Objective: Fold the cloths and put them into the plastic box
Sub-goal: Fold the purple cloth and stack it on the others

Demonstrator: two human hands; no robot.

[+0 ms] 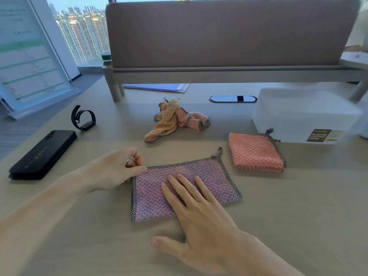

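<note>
A purple cloth (211, 182) with checkered trim lies folded in half on the desk in front of me. My left hand (117, 168) pinches its far left corner between thumb and fingers. My right hand (197, 212) lies flat on the cloth's middle, fingers straight. To the right sits a folded orange-pink cloth (256, 152). Behind it stands the translucent plastic box (298, 114) with a dark label. Two crumpled cloths, one orange and one pink (175, 120), lie in a heap farther back.
A black phone (43, 154) and a black wristband (82, 118) lie at the left. A brown desk divider (229, 32) on a raised shelf runs across the back, with papers (161, 87) under it and a cable port (233, 99) beside the box.
</note>
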